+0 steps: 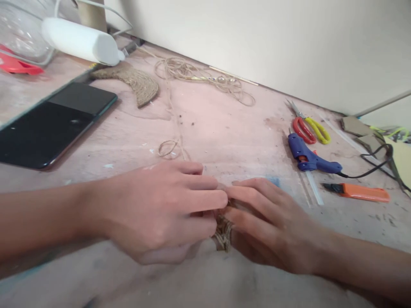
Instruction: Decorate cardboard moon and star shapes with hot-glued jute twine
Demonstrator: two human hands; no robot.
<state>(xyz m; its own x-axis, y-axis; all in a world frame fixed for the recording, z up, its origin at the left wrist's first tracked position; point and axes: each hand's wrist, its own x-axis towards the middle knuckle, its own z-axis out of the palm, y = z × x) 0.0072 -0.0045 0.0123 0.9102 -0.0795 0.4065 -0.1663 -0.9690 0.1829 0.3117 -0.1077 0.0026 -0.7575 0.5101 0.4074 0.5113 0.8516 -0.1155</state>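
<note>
Near the front of the table, both hands come together over a small piece covered in rows of twine (224,236). My left hand (163,209) curls around its left side, fingertips pressed in close. From the right, my right hand (272,222) grips the same piece, its fingers bent and touching the left fingertips. Most of the piece is hidden under the fingers. A strand of twine (179,128) runs up from behind my left hand, with a small loop (167,148) beside it, toward a loose tangle of twine (183,68) by the wall.
A curved twine-covered piece (138,83) lies near a phone (58,124) and a white bottle (77,40). On the right are scissors (308,124), a blue glue gun (310,158) with a black cord, and an orange utility knife (364,192). A wall (272,42) bounds the back.
</note>
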